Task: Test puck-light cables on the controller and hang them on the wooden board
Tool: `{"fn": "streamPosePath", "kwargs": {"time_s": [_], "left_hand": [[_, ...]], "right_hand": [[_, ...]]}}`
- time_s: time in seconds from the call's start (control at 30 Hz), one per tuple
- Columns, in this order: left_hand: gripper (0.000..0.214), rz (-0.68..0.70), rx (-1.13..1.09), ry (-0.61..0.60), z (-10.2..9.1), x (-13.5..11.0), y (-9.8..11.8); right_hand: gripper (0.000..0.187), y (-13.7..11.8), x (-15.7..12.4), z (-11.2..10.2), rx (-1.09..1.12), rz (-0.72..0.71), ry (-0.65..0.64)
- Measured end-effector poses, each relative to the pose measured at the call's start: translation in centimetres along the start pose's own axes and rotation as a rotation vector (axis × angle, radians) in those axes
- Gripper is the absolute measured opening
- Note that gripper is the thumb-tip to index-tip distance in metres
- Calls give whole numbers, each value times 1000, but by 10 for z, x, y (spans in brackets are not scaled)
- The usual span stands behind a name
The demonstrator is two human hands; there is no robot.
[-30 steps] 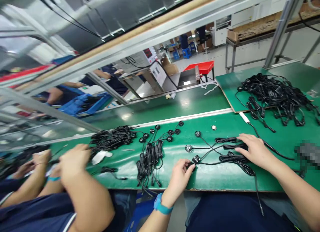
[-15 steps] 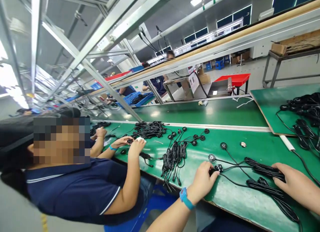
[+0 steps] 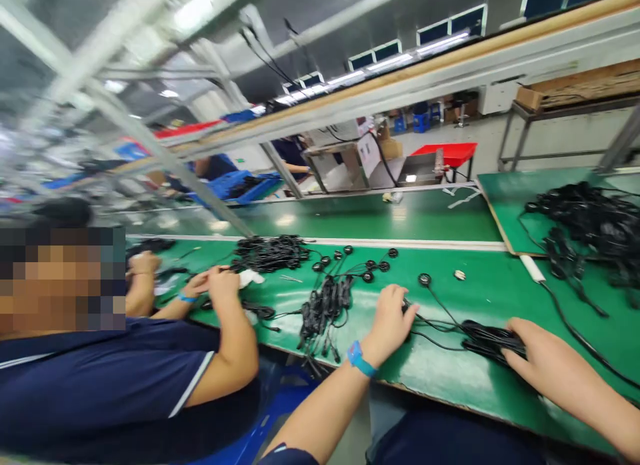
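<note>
My left hand, with a blue watch on its wrist, is curled over round black cable ends; most of them are hidden by the fingers. Black leads run from there to coiled black cables on the right. Around those coils my right hand is closed, thumb on the near side. One lead ends in a round black disc that lies loose on the green table beyond my hands.
Left of my hands lies a pile of black cables with disc ends. A co-worker sits at the left, hands over the table. A raised green board carries more cables at the right. A metal frame post slants up ahead.
The view has swung right. My right hand has moved left with the coils, which are now bunched together. My left hand has shifted slightly away from me and covers the disc ends.
</note>
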State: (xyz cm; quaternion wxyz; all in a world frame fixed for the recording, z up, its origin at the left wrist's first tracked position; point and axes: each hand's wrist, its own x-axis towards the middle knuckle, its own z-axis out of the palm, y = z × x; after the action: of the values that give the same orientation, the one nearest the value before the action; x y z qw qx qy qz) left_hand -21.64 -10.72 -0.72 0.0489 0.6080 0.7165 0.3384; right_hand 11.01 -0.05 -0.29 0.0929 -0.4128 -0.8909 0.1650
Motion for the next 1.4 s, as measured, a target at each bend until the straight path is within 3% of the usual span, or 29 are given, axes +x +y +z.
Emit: {"fn": "streamPosePath", "kwargs": {"time_s": [0.07,0.2,0.33,0.47,0.67,0.93,1.17,1.3,1.4], "left_hand": [[32,23,30,-16,7,12,-5],[44,54,98,-107,28,38,-12],[41,150,138,-267,39,58,-9],[44,118,208,-382,40,64,-7],[47,50,332,-343,32,55,-14],[54,-4,387,-304,28,44,-26],[49,-27,314,-233,34,39,-39],[48,-52,212,-197,37,33,-46],[48,-60,112,-167,34,26,-50]], "right_hand": [[16,-17,-1,-12,-8,41,-114],[40,-23,3,-15,16,123,-247],[37,-19,3,-12,29,150,-266],[32,-30,12,-28,-22,154,-261],[23,-60,32,-57,-183,192,-275],[21,-69,27,-35,-208,156,-352],[24,-50,43,-36,-300,155,-218],[36,-34,39,-20,-303,119,-87],[26,-21,27,-6,-246,3,61]]}}
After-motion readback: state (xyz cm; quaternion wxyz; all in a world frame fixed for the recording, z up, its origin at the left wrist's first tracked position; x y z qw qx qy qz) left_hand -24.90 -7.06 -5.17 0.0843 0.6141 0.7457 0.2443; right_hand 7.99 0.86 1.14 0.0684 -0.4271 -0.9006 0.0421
